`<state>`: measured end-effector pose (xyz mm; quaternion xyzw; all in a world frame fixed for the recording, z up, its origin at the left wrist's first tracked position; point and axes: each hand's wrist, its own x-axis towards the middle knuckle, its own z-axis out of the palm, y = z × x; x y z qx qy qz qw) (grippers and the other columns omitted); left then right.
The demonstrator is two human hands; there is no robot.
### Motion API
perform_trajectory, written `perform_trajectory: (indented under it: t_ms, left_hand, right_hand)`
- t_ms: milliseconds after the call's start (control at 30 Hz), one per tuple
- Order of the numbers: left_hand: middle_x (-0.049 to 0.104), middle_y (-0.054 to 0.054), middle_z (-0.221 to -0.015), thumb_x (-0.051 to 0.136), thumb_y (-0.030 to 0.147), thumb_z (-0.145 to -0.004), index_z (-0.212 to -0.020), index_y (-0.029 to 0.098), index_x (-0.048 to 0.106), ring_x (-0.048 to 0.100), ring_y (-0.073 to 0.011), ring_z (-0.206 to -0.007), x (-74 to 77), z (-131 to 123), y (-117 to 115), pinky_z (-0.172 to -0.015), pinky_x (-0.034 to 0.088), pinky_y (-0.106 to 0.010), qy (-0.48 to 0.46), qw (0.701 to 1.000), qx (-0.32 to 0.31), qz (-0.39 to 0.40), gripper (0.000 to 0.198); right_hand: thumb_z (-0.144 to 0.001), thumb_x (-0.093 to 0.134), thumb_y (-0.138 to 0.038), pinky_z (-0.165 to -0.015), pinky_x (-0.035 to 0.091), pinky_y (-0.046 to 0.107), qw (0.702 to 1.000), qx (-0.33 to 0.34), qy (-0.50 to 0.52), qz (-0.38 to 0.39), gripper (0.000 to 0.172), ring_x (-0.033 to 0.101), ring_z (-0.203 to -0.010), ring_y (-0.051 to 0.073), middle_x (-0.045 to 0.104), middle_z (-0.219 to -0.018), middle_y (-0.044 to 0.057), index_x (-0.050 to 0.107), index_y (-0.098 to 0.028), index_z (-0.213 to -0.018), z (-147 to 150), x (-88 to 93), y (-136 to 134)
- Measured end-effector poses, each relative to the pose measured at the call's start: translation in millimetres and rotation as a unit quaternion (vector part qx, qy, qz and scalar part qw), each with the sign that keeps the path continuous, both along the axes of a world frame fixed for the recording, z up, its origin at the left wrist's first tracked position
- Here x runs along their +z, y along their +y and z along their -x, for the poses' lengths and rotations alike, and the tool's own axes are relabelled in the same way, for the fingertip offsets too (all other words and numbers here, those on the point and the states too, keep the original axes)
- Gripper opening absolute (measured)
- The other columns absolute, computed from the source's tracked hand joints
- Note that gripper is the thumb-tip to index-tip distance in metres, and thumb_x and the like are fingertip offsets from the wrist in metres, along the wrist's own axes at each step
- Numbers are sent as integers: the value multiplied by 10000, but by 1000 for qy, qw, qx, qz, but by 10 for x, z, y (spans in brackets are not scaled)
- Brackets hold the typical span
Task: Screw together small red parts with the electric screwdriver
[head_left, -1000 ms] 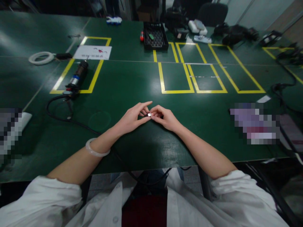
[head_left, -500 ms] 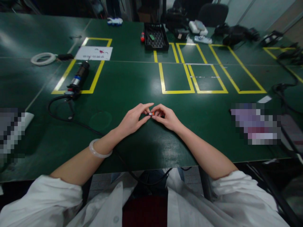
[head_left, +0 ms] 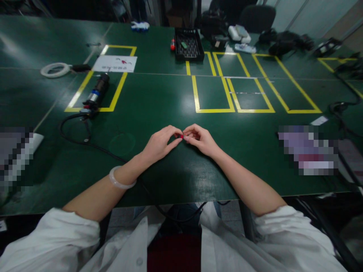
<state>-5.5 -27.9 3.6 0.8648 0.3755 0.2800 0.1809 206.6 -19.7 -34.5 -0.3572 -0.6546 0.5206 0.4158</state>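
Note:
Between the fingertips of both hands is a small red and dark piece, mostly covered and too small to name. My left hand pinches it from the left, thumb below and index finger above. From the right, my right hand meets it with thumb and fingers closed at the piece, the other fingers curled. Both hands are held over the green table near its front edge. A pale bangle is round my left wrist.
To the left a black and silver electric screwdriver lies with its cable running toward me. A white paper sheet and a white coil lie beyond. A black tray with a green piece stands at the back. Yellow tape marks areas.
The small piece has been turned between my fingertips: its red part now shows where an orange end and a pale part showed before. Both hands stay nearly in place.

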Motion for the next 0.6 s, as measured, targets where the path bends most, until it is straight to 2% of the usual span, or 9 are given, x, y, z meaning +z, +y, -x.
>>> perform_trajectory:
  t_ms: [167,267,367,467,600]
  left_hand:
    - [687,-65,-947,506,347,-991,-1014,149,624,663,-181,-888,21,-16,-8,-838,514,-299,-3,999,30,44,231]
    - [690,-68,-989,514,358,-988,-1084,153,614,669,-183,-916,1,-19,-7,-855,519,-304,-5,998,23,53,247]
    - [686,-65,-1044,552,330,-972,-1159,162,596,668,-175,-938,-22,-15,-9,-873,517,-301,-11,999,6,42,255]
    - [685,-66,-1031,548,303,-973,-1094,159,619,664,-171,-929,-32,-7,-8,-870,513,-299,-10,1000,-3,29,201]
    - [691,-68,-989,541,315,-976,-1062,153,632,667,-174,-905,-25,-2,3,-858,521,-302,-20,999,17,36,205]
  right_hand:
    - [-843,718,-457,-591,452,232,1000,11,1,25,318,555,-643,101,629,-791,-2,617,-182,-966,3,33,-7]
    - [-844,709,-477,-582,469,235,999,9,3,46,330,579,-633,112,620,-723,-9,614,-176,-941,3,36,4]
    - [-836,714,-486,-574,487,234,997,12,30,67,353,614,-653,118,649,-768,6,601,-176,-963,6,26,18]
    - [-828,728,-472,-555,482,224,995,13,57,84,360,622,-648,111,663,-800,9,587,-181,-986,10,20,21]
    - [-773,792,-414,-581,483,219,993,14,77,90,363,603,-666,97,656,-835,3,596,-182,-972,16,25,11]
